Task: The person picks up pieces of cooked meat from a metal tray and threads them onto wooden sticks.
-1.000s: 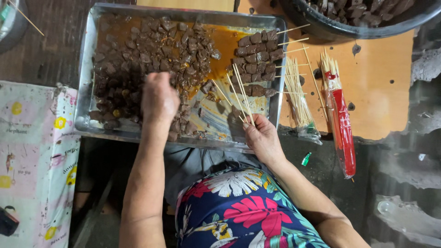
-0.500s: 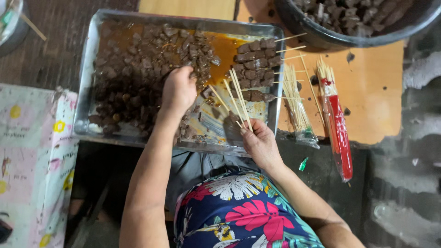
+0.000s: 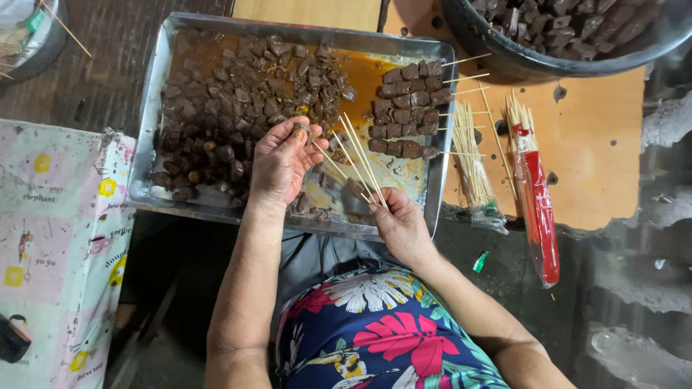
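left hand (image 3: 280, 160) over the near middle of the metal tray (image 3: 153, 108), fingertips pinched together on a dark meat piece (image 3: 298, 130) held just above the tray floor. right hand (image 3: 401, 225) at the tray's near right rim, fingers clamped on a bunch of bare bamboo skewers (image 3: 355, 155) that fan out up and left toward the left hand, tips close to the pinched piece. loose marinated meat chunks (image 3: 223, 108) fill the tray's left and far side in brown sauce. finished meat skewers (image 3: 407, 108) lie in rows at the tray's far right, sticks poking past the right rim. right of the tray on the orange board (image 3: 598, 144): clear bag of skewers (image 3: 474, 162), then a red pack of skewers (image 3: 537, 194). dark bowl of meat (image 3: 562, 32) at far right. patterned cloth (image 3: 50, 238) on the left
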